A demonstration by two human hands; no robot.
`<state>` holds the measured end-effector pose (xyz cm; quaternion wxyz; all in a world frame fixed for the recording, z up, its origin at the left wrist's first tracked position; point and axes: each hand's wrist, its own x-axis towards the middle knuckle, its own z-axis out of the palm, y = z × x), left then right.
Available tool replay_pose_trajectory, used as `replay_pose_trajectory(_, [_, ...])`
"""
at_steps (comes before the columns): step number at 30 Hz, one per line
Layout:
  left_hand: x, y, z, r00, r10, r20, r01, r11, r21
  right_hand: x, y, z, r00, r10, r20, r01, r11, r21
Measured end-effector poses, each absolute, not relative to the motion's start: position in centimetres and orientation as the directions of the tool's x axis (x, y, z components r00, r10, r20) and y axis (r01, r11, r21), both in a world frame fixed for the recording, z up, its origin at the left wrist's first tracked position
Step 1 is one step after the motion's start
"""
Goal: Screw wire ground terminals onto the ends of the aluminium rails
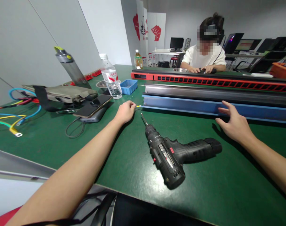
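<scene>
My left hand (pixel 126 112) is pinched on a short yellow wire with a ring terminal (pixel 138 106), whose metal tip points at the left end of a long blue metal channel (pixel 180 104). How much wire lies inside the fingers is hidden. At the channel's front edge, my right hand (pixel 234 124) is open, fingers spread; whether its fingertips touch the blue side I cannot tell. Between my arms a black cordless drill (pixel 167 157) lies on its side on the green table (pixel 228 188), its bit directed toward the channel's left end.
Behind the channel lies a long red slotted strip (pixel 192 79). To the left are a water bottle (pixel 112 81), a blue bin (pixel 129 87), a phone (pixel 93 105), a bag (pixel 60 92) and cables with lugs (pixel 15 130). Across the table sits another person (pixel 204 56).
</scene>
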<state>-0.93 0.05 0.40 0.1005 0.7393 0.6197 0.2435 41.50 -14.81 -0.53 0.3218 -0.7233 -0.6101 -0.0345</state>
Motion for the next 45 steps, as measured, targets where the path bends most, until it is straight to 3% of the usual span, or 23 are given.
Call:
replay_pose_trajectory(16, [-0.66,-0.38,0.61,0.195,0.944,0.265,0.821,-0.305,0.482,41.74,-14.6,-0.72,0.267,0.863,0.429,0.891,-0.05,-0.452])
replay_pose_trajectory(45, [-0.41,-0.73,0.79,0.188,0.937,0.294,0.78,-0.324,0.535,41.22,-14.7,-0.39,0.288,0.871,0.398,0.887,-0.087,-0.453])
